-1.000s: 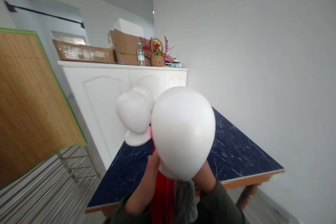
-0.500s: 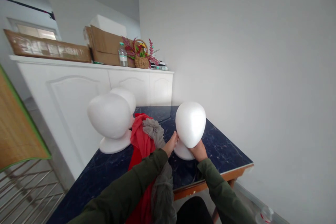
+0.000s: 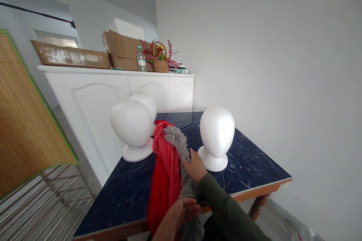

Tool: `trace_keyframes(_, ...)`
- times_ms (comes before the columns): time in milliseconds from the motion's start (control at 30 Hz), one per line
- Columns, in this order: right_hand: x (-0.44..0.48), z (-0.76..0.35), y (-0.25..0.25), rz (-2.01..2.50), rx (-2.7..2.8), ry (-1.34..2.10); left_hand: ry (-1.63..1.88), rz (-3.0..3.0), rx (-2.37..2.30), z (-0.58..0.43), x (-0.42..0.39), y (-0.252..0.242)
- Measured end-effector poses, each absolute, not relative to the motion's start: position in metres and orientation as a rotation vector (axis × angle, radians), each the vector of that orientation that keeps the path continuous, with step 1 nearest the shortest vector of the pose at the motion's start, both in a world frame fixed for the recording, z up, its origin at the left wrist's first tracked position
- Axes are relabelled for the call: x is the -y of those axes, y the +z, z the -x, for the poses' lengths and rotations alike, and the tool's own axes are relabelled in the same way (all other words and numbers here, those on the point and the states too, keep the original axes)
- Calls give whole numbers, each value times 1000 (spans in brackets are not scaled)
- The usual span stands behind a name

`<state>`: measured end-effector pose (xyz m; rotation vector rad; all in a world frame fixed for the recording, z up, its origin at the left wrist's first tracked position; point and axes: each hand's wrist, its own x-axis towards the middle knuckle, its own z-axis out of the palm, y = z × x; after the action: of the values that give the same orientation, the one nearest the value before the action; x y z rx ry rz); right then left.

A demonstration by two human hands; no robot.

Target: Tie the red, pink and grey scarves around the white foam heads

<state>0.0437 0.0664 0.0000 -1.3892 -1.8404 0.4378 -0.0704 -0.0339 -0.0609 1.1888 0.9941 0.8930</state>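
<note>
My right hand point(image 3: 195, 166) reaches in from the lower right and touches the grey scarf point(image 3: 177, 138), its thumb and fingers apart. Lower down, my left hand point(image 3: 181, 212) lies across the same scarf near the table's front edge. Its fingers are stretched out and slightly curved, not closed round the cloth. Left of the grey scarf lie red and coral scarves point(image 3: 166, 169), hanging over the front edge. A white mannequin head point(image 3: 217, 133) stands upright on its base to the right, apart from both hands. Two more mannequin heads point(image 3: 132, 124) stand at the left, one partly hidden behind the other.
The dark blue marbled table point(image 3: 249, 162) has a wooden edge. Beyond it, a white cabinet point(image 3: 102, 94) carries cardboard boxes point(image 3: 127, 51), a water bottle point(image 3: 141, 60) and a flower basket point(image 3: 161, 66). A metal rack point(image 3: 56, 199) with a bamboo mat point(image 3: 25, 116) stands left.
Both hands have let go of the right mannequin head, which stays on the table. They have moved left and nearer to the grey scarf. The view has shifted slightly left.
</note>
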Motion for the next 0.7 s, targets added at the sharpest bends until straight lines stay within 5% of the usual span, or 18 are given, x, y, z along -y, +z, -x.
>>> trace_keyframes(167,-107,-22,10,1613,1830,669,762,-975,-948,88,50,-59)
trace_keyframes(367,-96,-40,19,1513,1707,772,1071,-1188,-897,117,64,-33)
trace_keyframes(700,-1,-84,115,654,1371,1686,1177,-2244,-1235,84,-30,39)
